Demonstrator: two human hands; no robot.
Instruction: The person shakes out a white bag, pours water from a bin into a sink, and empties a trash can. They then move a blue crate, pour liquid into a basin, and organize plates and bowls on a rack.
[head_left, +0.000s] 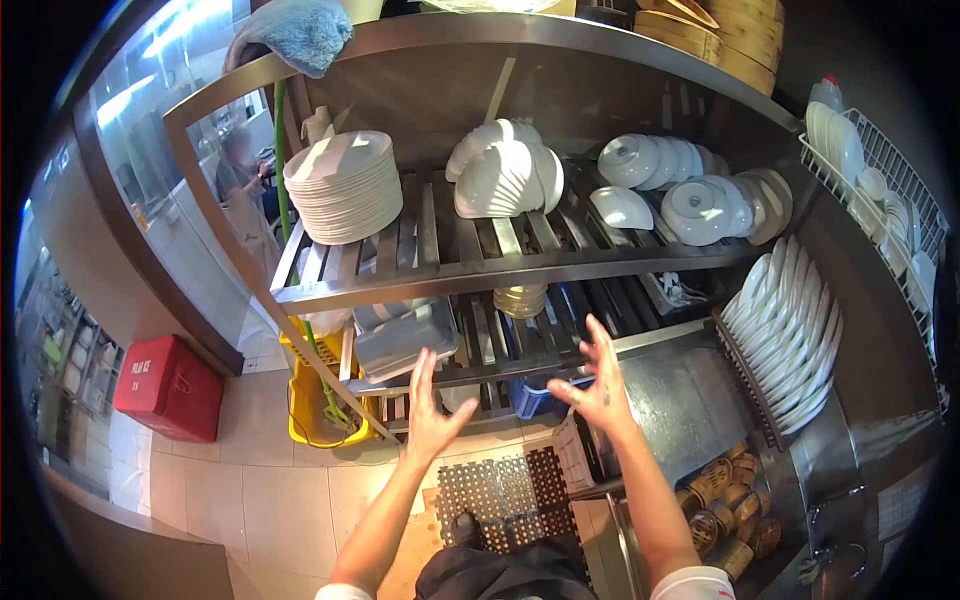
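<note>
Both my hands are held out in front of a slatted metal rack, apart from each other and holding nothing. My left hand [432, 412], fingers stretched, is nearest to a grey plastic tub [405, 350] on the lower shelf. My right hand [598, 385] has its fingers spread near the front edge of that shelf. On the upper shelf [480, 275] stand a tall stack of white plates [345, 190], a group of white bowls [508, 175], and more white bowls and lids [695, 205] to the right.
A rack of upright white plates [785, 340] stands on the steel counter [670, 400] at right. Wooden steamer baskets [725, 500] lie below. A red cool box [168, 388] and yellow mop bucket [320, 400] are on the floor at left. A person [245, 180] is beyond the rack.
</note>
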